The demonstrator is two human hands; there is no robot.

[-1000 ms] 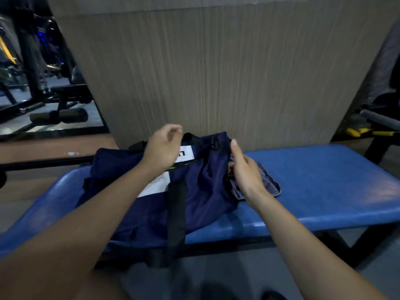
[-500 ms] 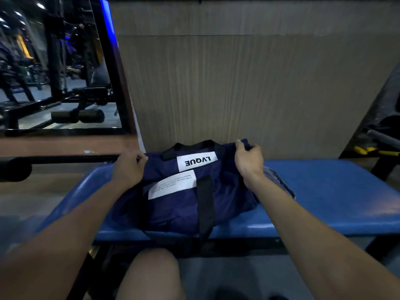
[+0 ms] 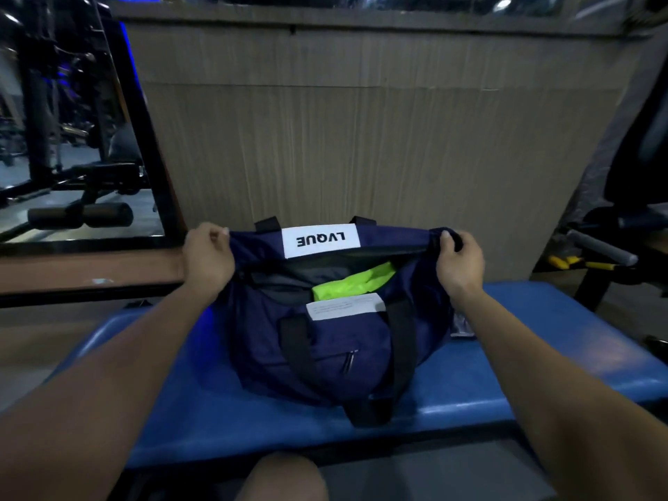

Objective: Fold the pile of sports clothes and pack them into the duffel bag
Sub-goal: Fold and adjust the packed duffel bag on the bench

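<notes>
- Most of the blue worktop point(image 3: 524, 359) runs out of frame on both sides; lots of bare padding to the right of the bag, less on the left.
- Wood-grain panel point(image 3: 361, 139) stands right behind the worktop, so basically no room back there.
- Navy duffel bag point(image 3: 325, 356) sits mid-worktop, mouth open, white LVQUE label on its far rim, black straps hanging over the front.
- Left hand point(image 3: 208, 260) has its grip curled round the rim's left end; right hand point(image 3: 459, 263) grips the right end.
- Neon yellow-green garment point(image 3: 356, 283) shows inside, mostly hidden.
- Some greyish fabric point(image 3: 461, 325) peeks out behind the right forearm, can't tell what.
</notes>
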